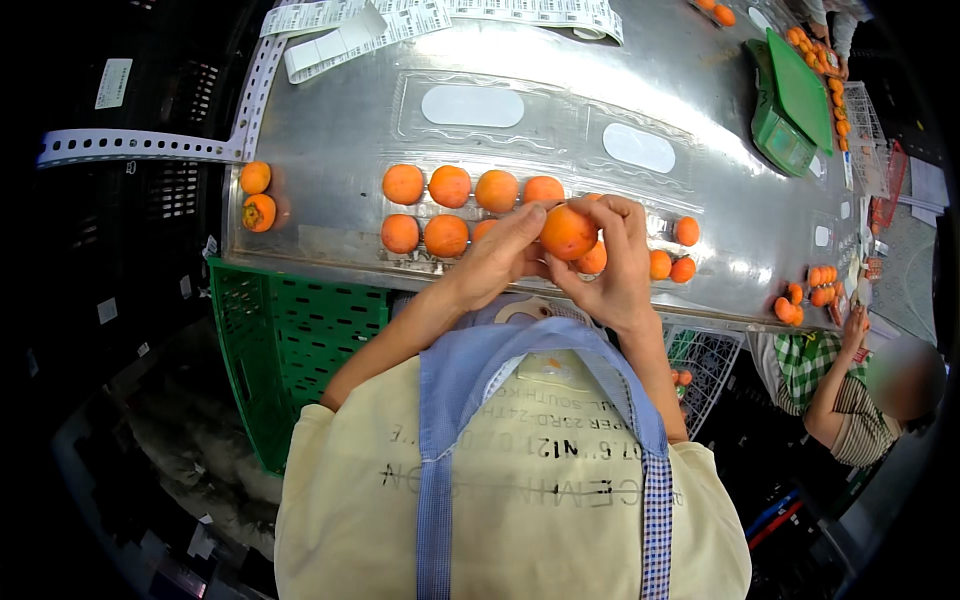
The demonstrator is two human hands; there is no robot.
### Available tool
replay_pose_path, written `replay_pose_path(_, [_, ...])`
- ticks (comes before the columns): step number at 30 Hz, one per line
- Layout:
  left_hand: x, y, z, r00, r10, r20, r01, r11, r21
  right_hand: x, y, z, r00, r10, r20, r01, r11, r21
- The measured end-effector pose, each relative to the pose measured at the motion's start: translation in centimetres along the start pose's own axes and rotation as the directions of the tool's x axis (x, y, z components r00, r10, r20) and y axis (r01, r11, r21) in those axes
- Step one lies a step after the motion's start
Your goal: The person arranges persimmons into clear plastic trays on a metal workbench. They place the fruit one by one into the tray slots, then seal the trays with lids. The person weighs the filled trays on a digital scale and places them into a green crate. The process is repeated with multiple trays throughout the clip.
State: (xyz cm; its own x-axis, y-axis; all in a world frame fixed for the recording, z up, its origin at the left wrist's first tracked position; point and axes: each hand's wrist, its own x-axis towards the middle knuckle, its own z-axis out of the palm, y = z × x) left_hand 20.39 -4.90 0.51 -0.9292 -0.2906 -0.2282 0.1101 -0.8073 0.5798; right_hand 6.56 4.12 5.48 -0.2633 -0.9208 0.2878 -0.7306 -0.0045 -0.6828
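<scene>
Between my left hand (501,251) and my right hand (619,274) an orange persimmon (568,233) is held above the front of the metal table (330,157). Both thumbs and the fingers of my right hand press against the fruit. Below and behind my hands, two rows of persimmons (450,187) fill cups of an open transparent plastic clamshell pack, partly hidden by my hands. Its lid (472,106) lies folded back with a white oval label. To the right, a second lid (639,148) is folded back, and a few persimmons (682,269) sit at its near side.
Two loose persimmons (256,196) rest at the table's left end. Label strips (525,10) lie at the back, and a green scale (795,105) stands far right. A green crate (300,337) is below the front edge. Another person (832,382) works at the right.
</scene>
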Motion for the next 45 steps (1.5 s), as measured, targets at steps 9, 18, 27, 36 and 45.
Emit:
replay_pose_path(9, [-0.7,-0.6,-0.3,0.996,-0.058,-0.062,0.045,0.981,-0.189,-0.5,0.4,1.2,0.949,0.305,0.082,-0.309,0.846,0.435])
replay_pose_path(18, [-0.8,-1.0,-1.3,0.993,-0.116,0.026,0.118,0.938,-0.327,-0.9,0.1,0.7,0.859,0.452,0.24,-0.486,0.572,0.661])
replay_pose_path(27, [-0.9,-1.5,-1.5,0.992,-0.128,-0.016,0.115,0.93,-0.348,-1.3,-0.6,1.2,0.888,0.397,0.231,-0.433,0.555,0.711])
replay_pose_path(36, [-1.2,-1.4,-2.2,0.987,-0.149,-0.065,0.123,0.944,-0.307,-1.6,-0.3,2.1,0.884,0.379,0.275,-0.456,0.564,0.688])
replay_pose_path(45, [-4.0,3.8,-5.1,0.925,0.155,-0.347,-0.224,0.96,-0.168,-2.4,2.2,1.1,0.856,0.489,0.169,-0.479,0.625,0.616])
